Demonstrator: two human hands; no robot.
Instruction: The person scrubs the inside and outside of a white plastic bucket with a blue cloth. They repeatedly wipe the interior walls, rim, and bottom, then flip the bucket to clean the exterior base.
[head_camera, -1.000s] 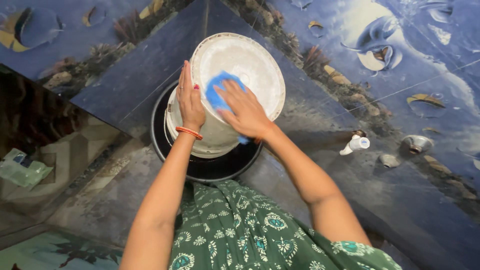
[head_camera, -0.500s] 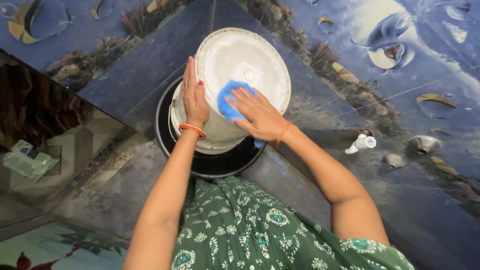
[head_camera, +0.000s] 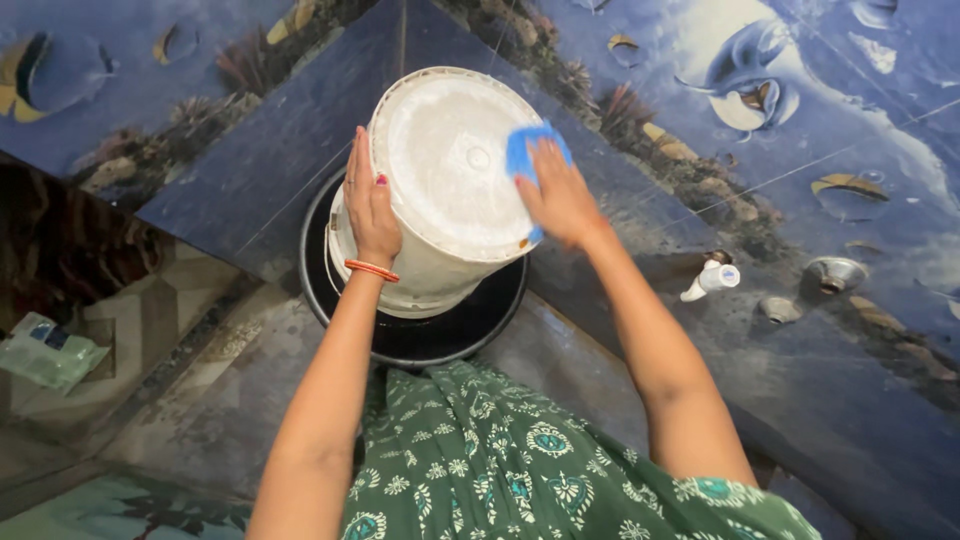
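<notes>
We see a white plastic bucket (head_camera: 440, 190) turned over, its round flat bottom facing up toward us and tilted a little to the right; its long axis runs from that bottom down and away to the hidden mouth. The bottom looks dull and chalky, with a raised rim round its edge and a small round mark near the middle. The bucket sits inside a black round basin (head_camera: 420, 335) with a smooth, shiny wall, and the basin stands on the grey, stained stone floor (head_camera: 200, 400), close to the corner where two tiled walls meet.

Our left hand (head_camera: 370, 210) lies flat and open against the bucket's left side, fingers pointing up, steadying it rather than clasping it; an orange bangle (head_camera: 371, 269) rings the wrist. Our right hand (head_camera: 555, 195) presses a soft blue sponge (head_camera: 525, 150) against the bottom's upper right edge, fingers spread over it and holding it in place.

The walls are glossy blue tiles (head_camera: 800, 150) printed with fish and reef plants. A white plastic tap (head_camera: 710, 281) sticks out of the right wall, with a metal fitting (head_camera: 832, 273) beyond it. At the floor's left edge lies a crumpled pale green packet (head_camera: 45, 350).
</notes>
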